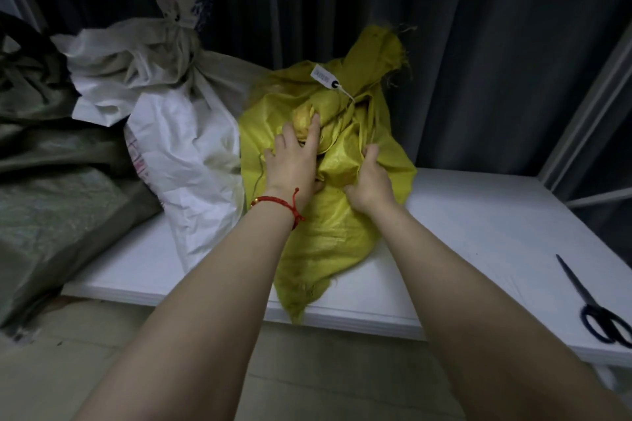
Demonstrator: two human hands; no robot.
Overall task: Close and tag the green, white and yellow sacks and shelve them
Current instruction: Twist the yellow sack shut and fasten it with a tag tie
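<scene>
Green sack (pixel 51 154) is slumped far left of the yellow sack (pixel 328 232); white sack (pixel 184 147) is touching its left side. Yellow sack is laid on the white shelf (pixel 496 215), knotted, tag (pixel 325 76) attached. Left hand (pixel 294 164) is pressed flat on it, fingers (pixel 313 130) spread. A fold is gripped by the right hand (pixel 369 181), fingers curled. Scissors (pixel 595 304) are placed well right.

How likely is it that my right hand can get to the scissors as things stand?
Probably yes, once it lets go. The right hand grips a fold of the yellow sack; the scissors lie off to its right on the table, with only bare white surface between them.
</scene>
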